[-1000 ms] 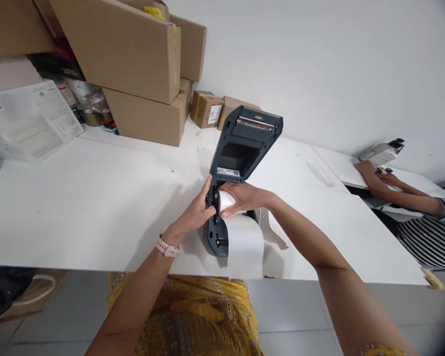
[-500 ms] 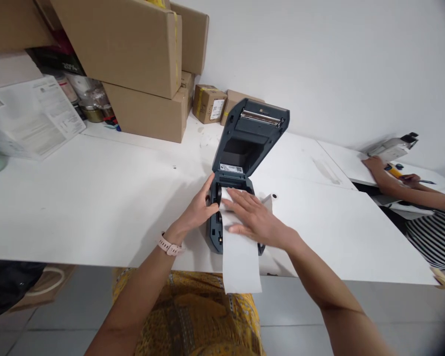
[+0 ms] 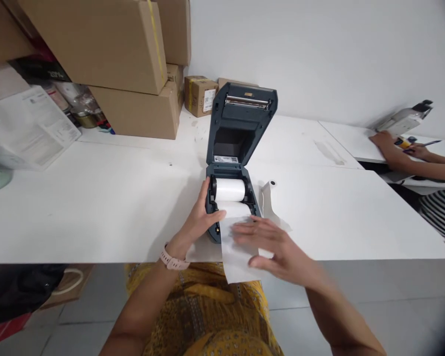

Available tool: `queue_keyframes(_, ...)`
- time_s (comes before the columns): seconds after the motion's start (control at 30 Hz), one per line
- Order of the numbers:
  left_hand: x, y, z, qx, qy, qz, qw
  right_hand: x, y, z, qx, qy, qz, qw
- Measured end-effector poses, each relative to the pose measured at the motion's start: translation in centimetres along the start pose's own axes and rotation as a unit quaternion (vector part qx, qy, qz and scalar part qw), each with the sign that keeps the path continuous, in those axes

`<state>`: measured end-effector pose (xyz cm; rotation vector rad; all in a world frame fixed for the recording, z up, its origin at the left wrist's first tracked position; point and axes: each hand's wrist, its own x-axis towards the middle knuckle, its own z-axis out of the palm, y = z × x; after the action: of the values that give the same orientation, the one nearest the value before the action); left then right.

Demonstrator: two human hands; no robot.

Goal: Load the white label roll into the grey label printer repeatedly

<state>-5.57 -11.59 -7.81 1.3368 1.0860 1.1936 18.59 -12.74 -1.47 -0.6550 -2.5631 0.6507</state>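
A dark grey label printer (image 3: 215, 235) stands on the white table with its lid (image 3: 240, 118) raised. Inside it sits a white paper roll (image 3: 230, 190), and a strip of paper (image 3: 237, 262) runs out over the table's front edge. My left hand (image 3: 200, 217) rests along the printer's left side, fingers apart, its thumb at the paper's edge. Over the strip, my right hand (image 3: 270, 244) is spread and slightly blurred, holding nothing. Just right of the printer lies a small roll (image 3: 271, 184) with a loose paper tail.
Cardboard boxes (image 3: 133, 111) are stacked at the back left, with a smaller box (image 3: 200, 96) beside them. A clear package (image 3: 32, 126) lies at the left. At the far right, another person's arms (image 3: 411, 158) rest near a pen.
My right hand has moved off the roll towards me, uncovering it. The view has shifted slightly. My left hand stays at the printer's left side.
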Motion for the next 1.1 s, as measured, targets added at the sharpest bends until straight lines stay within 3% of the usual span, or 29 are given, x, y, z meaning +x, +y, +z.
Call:
queue_keyframes(0.07, -1.3, 0.1, 0.6, -0.025, -0.005, -0.023, 0.999, 1.2, 1.0, -2.3, 0.053, 0.089, 0.025, 0.994)
queue_keyframes(0.1, -1.9, 0.2, 0.8, -0.031, -0.001, -0.034, 0.999, 2.4, 1.9, -3.6, 0.052, 0.167, 0.043, 0.984)
queue_keyframes(0.13, -2.3, 0.3, 1.0, -0.034, 0.004, -0.042, 0.999, 3.8, 3.1, -4.9, 0.044, 0.243, 0.057, 0.967)
queue_keyframes(0.2, -2.7, 0.6, 1.3, -0.030, 0.015, -0.053, 0.998, 7.6, 6.0, -7.4, 0.050, 0.317, 0.087, 0.943)
queue_keyframes(0.33, -2.8, 1.2, 1.3, -0.009, 0.008, -0.061, 0.998, 15.8, 11.4, -11.4, 0.119, 0.315, 0.122, 0.933)
queue_keyframes(0.43, -2.5, 1.2, 1.0, 0.008, 0.004, -0.053, 0.999, 18.7, 12.4, -12.3, 0.152, 0.259, 0.106, 0.948)
queue_keyframes(0.53, -2.3, 0.9, 0.7, 0.030, -0.004, -0.031, 0.999, 17.7, 10.5, -11.2, 0.152, 0.285, 0.093, 0.942)
queue_keyframes(0.77, -2.4, 0.0, 0.2, 0.057, -0.016, -0.019, 0.998, 11.2, 5.1, -7.2, 0.094, 0.344, 0.117, 0.927)
queue_keyframes(0.93, -2.3, -0.4, 0.4, 0.061, -0.007, -0.027, 0.998, 8.8, 4.4, -5.0, 0.124, 0.353, 0.031, 0.927)
queue_keyframes(1.1, -3.9, -0.2, 1.4, 0.069, -0.016, -0.033, 0.997, 4.6, 4.6, -1.6, 0.086, 0.318, 0.048, 0.943)
